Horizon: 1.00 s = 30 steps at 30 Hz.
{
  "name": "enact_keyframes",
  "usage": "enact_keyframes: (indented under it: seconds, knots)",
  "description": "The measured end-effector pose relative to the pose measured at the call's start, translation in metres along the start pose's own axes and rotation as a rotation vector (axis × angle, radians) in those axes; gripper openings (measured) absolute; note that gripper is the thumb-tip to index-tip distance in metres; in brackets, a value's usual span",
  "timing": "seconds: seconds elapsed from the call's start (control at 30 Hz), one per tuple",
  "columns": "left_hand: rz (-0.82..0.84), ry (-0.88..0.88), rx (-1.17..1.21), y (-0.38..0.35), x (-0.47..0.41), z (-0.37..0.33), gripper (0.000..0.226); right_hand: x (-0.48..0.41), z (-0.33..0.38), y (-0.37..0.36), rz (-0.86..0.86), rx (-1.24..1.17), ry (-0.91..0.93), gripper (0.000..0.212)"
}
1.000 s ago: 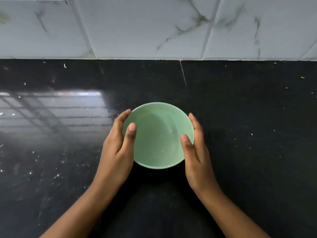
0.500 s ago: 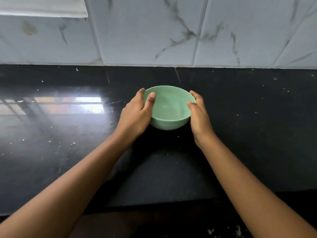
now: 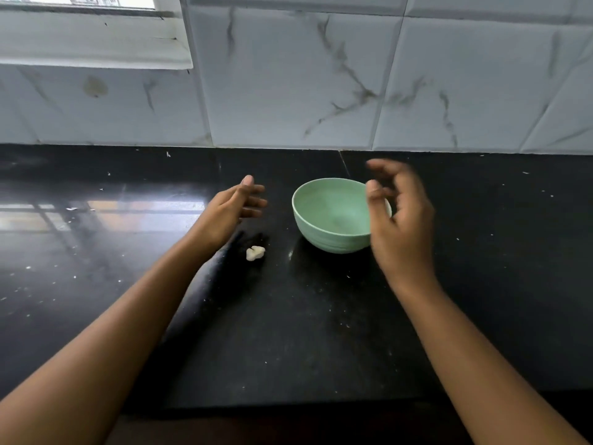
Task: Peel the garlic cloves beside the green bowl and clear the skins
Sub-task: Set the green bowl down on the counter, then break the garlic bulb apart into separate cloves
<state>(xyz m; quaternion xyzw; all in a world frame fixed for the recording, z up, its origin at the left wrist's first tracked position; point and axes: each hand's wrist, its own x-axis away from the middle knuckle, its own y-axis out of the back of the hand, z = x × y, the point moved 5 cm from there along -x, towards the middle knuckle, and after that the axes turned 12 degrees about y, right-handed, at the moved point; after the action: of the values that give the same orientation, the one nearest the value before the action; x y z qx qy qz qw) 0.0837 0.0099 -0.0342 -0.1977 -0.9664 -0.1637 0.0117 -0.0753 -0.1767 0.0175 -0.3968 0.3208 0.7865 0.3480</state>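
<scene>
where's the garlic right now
In the head view the garlic lies on the black counter, just left of the green bowl and slightly nearer the person than the left hand, which is not touching it.

bowl (image 3: 332, 216) on desk (image 3: 288, 332) centre-far, garlic cloves (image 3: 255, 253) on desk just left-near of bowl, tiled wall (image 3: 288, 85) behind desk

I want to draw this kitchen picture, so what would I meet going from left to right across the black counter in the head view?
left hand → garlic → green bowl → right hand, which covers the bowl's right edge.
</scene>
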Motion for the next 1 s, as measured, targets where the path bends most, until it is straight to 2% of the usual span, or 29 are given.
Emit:
enact_keyframes:
  seconds: [0.1,0.2,0.3,0.4,0.53,0.77,1.0]
  knots:
    - [-0.041,0.011,-0.06,0.014,0.002,0.018,0.025,0.018,0.041,-0.042,0.329,-0.177,0.108,0.017]
    - [-0.02,0.036,-0.15,0.019,0.006,0.024,0.018,0.04,0.038,-0.09,0.61,-0.072,0.064,0.018]
    - [0.071,0.107,-0.311,0.014,0.009,0.025,0.017,0.051,0.016,-0.115,0.75,0.121,-0.083,0.026]
    - [0.179,0.191,-0.337,0.013,0.014,0.025,0.013,0.055,0.01,-0.127,0.844,0.194,-0.178,0.035]
    - [0.348,0.241,-0.281,0.008,0.023,0.023,0.006,0.054,0.01,-0.124,0.86,0.167,-0.195,0.026]
    - [0.62,0.177,-0.279,-0.021,0.043,0.017,0.026,0.074,0.003,-0.072,0.699,-0.114,-0.439,0.017]
    - [0.612,0.067,-0.169,-0.054,0.059,0.008,0.023,0.088,0.0,-0.031,0.442,-0.371,-0.544,0.019]
